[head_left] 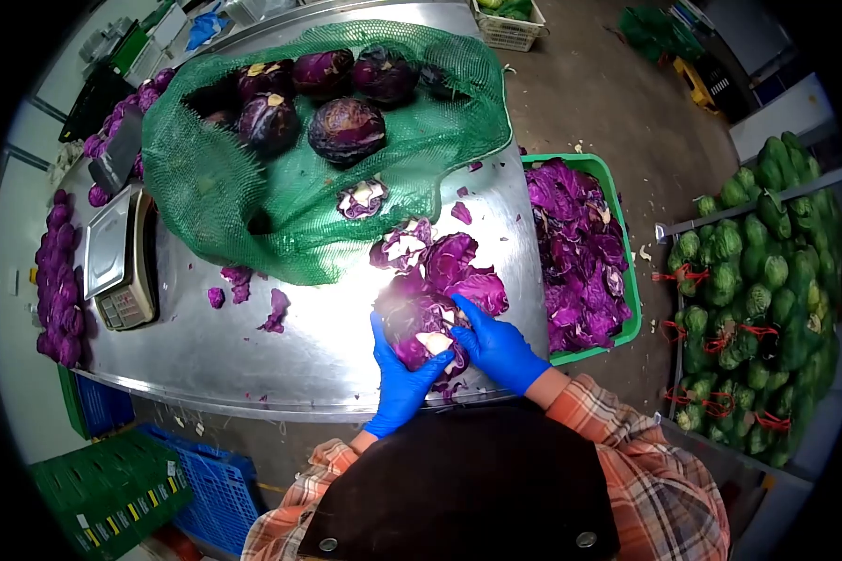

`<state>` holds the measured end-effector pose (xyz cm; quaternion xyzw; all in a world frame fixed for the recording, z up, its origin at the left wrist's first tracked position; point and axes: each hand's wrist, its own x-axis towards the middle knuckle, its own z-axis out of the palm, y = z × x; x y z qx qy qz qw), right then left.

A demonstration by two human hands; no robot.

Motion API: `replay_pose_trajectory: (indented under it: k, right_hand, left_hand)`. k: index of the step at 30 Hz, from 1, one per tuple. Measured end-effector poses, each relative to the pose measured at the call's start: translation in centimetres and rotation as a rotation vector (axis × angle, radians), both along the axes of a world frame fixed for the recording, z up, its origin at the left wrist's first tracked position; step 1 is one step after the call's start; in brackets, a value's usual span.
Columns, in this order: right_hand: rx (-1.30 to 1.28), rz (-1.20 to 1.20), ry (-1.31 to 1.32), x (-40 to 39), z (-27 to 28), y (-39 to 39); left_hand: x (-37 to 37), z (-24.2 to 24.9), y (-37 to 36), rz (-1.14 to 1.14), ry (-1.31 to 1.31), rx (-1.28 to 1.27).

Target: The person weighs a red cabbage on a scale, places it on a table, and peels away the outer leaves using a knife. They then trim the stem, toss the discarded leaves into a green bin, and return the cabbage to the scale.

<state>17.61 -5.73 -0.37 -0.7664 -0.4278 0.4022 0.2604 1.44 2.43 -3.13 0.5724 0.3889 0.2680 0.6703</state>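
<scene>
Both of my hands wear blue gloves and grip a red cabbage (pixel 410 329) at the front edge of the steel table. My left hand (pixel 402 374) wraps its left and lower side, thumb near the white cut stem. On the right side, my right hand (pixel 498 346) has its fingers at the outer leaves. Loose purple leaves (pixel 454 264) and a trimmed piece with a pale core (pixel 404 245) lie just beyond the cabbage. Further back, a green mesh bag (pixel 299 220) lies open with several whole red cabbages (pixel 346 131) in it.
A green crate (pixel 632 323) full of purple leaves stands at the table's right. On the left are a scale (pixel 122 262) and bagged red cabbages (pixel 61 280). Green gourds (pixel 758 290) fill a rack at far right. Blue and green crates (pixel 215 486) sit on the floor lower left.
</scene>
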Motion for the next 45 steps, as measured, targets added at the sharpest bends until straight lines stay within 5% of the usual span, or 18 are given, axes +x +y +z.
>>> replay_pose_trajectory:
  k: [3,7,10,14,16,18,19,23,27,30,40,45]
  right_hand:
    - [0.211,-0.024,0.075,1.5,-2.4,0.0]
    - [-0.063,-0.362,0.519,3.4,-2.8,0.8]
    - [-0.033,-0.208,0.224,2.5,-1.6,1.5]
    - [0.342,-0.239,0.0,3.4,-7.7,1.4]
    - [0.03,-0.355,0.221,4.0,-4.3,1.8]
    - [0.001,-0.368,0.286,4.2,-4.8,2.1]
    - [0.014,-0.368,0.333,4.2,-4.6,2.0]
    - [-0.235,-0.249,0.434,5.3,0.3,1.2]
    - [0.294,-0.085,0.057,5.9,2.0,0.9]
    - [0.436,0.215,-0.124,3.3,3.6,3.0]
    - [0.185,0.523,-0.321,4.3,2.3,8.5]
    - [0.09,0.321,-0.399,6.3,-2.3,11.6]
  left_hand:
    - [0.0,-0.7,0.1,-0.021,0.067,0.04]
    - [-0.8,-1.0,0.5,-0.067,0.011,0.021]
    - [-1.0,-0.2,1.0,-0.072,-0.022,-0.085]
    - [-0.9,0.2,1.7,-0.145,-0.002,-0.064]
    - [-1.5,-0.1,3.0,-0.235,-0.021,0.016]
    - [-2.0,0.8,5.4,-0.299,-0.021,-0.065]
    - [-2.3,1.3,5.6,-0.222,-0.042,-0.243]
    - [-2.7,0.5,4.4,-0.12,0.069,-0.259]
    - [-1.7,2.1,3.7,-0.152,0.093,-0.192]
    - [-1.0,1.7,4.4,-0.219,0.157,-0.076]
    - [-0.3,2.3,5.0,-0.242,0.214,-0.07]
    - [-1.0,0.5,4.8,-0.33,0.293,0.174]
